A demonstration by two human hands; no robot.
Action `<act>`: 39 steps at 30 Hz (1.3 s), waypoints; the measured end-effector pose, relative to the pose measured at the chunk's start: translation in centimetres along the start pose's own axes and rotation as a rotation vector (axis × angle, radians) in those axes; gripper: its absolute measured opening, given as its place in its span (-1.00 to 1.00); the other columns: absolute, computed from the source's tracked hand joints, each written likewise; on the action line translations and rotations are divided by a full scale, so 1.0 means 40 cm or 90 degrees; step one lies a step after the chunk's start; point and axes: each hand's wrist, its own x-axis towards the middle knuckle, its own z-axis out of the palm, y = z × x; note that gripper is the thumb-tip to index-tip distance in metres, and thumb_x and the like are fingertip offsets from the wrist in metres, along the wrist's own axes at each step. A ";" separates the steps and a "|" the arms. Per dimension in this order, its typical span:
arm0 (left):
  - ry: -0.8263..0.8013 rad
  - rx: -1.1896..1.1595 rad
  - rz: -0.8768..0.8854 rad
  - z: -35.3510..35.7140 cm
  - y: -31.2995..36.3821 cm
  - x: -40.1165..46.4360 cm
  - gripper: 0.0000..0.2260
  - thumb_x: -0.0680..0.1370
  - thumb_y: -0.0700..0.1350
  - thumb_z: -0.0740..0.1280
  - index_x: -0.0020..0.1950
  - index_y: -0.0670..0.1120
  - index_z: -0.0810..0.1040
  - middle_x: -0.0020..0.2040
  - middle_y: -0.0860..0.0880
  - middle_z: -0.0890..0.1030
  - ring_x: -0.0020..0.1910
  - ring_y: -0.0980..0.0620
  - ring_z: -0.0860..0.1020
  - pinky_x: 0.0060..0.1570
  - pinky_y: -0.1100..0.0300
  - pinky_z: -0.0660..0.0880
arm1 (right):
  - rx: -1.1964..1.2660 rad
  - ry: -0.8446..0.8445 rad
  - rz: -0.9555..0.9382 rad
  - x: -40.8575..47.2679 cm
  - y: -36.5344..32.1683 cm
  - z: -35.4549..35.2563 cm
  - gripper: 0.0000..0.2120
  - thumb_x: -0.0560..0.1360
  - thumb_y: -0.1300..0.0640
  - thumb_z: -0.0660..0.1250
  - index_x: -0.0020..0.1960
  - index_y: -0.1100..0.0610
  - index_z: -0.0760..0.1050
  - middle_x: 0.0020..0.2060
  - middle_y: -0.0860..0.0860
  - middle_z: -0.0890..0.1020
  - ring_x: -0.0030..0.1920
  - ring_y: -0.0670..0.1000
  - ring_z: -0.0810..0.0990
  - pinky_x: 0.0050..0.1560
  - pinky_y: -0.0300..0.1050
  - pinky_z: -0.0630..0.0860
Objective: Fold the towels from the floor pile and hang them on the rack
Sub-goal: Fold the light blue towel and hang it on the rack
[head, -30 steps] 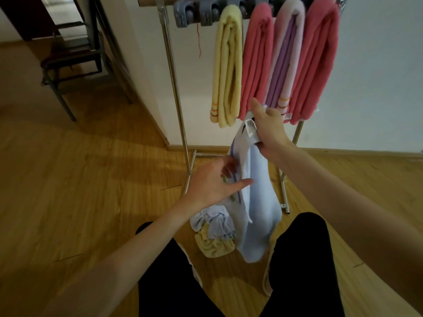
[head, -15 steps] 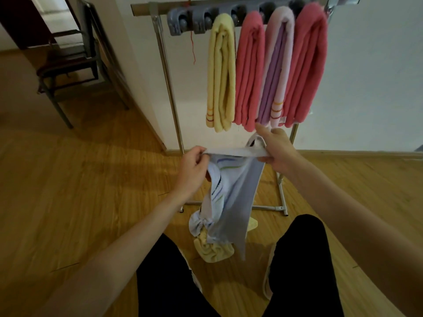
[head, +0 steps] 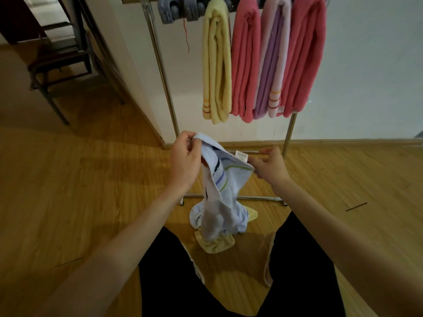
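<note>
Left hand (head: 185,160): fingers curled, gripping one top corner of a pale blue towel (head: 225,179), the corner bunched over the fingertips. Right hand (head: 270,167): thumb and fingers pinching the opposite corner, close to a small white label (head: 241,156) sewn at the top edge. Both hands held at about the same height, the top edge slack between them.

Pale blue towel hangs down from the two grips, creased and partly folded over on itself. Curved stripes in dark blue, lighter blue and green show on the upper part. Its lower end reaches down to the floor pile (head: 217,225) and overlaps it in view; cannot tell whether it touches.

Floor pile: crumpled pale blue cloth above, yellow towel (head: 216,245) beneath, lying on the wooden floor (head: 91,202) just in front of the rack's base bar (head: 256,197), between the person's dark-clad legs (head: 304,271) and the rack.

Rack (head: 160,62): metal uprights against a white wall. Four folded towels hang side by side from the top: yellow one (head: 216,65) at left, then pink (head: 246,62), then lilac-and-pale-pink (head: 271,65), then another pink (head: 304,58). Grey clips (head: 180,9) sit on the top bar left of the yellow one.

Far left, well apart: a dark metal chair frame (head: 59,72) near a doorway.
</note>
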 end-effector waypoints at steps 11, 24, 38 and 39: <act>0.070 -0.033 0.007 -0.015 0.016 0.012 -0.91 0.61 -0.18 0.20 -0.01 -0.14 0.48 -0.22 0.06 0.53 -0.24 0.17 0.52 -0.23 0.26 0.49 | -0.217 -0.147 -0.288 -0.021 0.006 -0.028 -0.86 0.41 0.27 0.44 -0.05 0.18 0.54 -0.13 0.09 0.63 -0.14 0.05 0.59 -0.14 -0.08 0.53; 0.094 -0.004 0.008 -0.033 0.018 0.005 -0.93 0.61 -0.12 0.20 -0.01 -0.07 0.47 -0.18 0.08 0.53 -0.17 0.12 0.55 -0.19 0.28 0.51 | -0.426 -0.084 -0.630 -0.084 0.090 0.006 -0.89 0.60 0.21 0.16 0.08 0.09 0.26 -0.11 0.13 0.53 -0.32 0.14 0.49 -0.44 0.02 0.46; 0.113 -0.002 -0.007 -0.014 0.017 0.000 -0.92 0.61 -0.12 0.21 0.02 -0.08 0.46 -0.14 0.04 0.55 -0.13 0.10 0.58 -0.12 0.18 0.58 | -0.188 -0.284 -0.473 -0.105 0.029 0.056 -0.87 0.41 0.18 0.46 -0.13 0.24 0.58 -0.24 0.00 0.54 -0.26 -0.02 0.55 -0.23 -0.20 0.57; 0.116 -0.003 -0.007 -0.014 0.019 0.002 -0.92 0.61 -0.12 0.20 0.01 -0.08 0.47 -0.14 0.02 0.56 -0.13 0.07 0.58 -0.11 0.14 0.58 | -0.192 -0.274 -0.479 -0.104 0.028 0.057 -0.86 0.43 0.17 0.45 -0.14 0.25 0.57 -0.25 0.02 0.55 -0.27 -0.02 0.55 -0.23 -0.21 0.56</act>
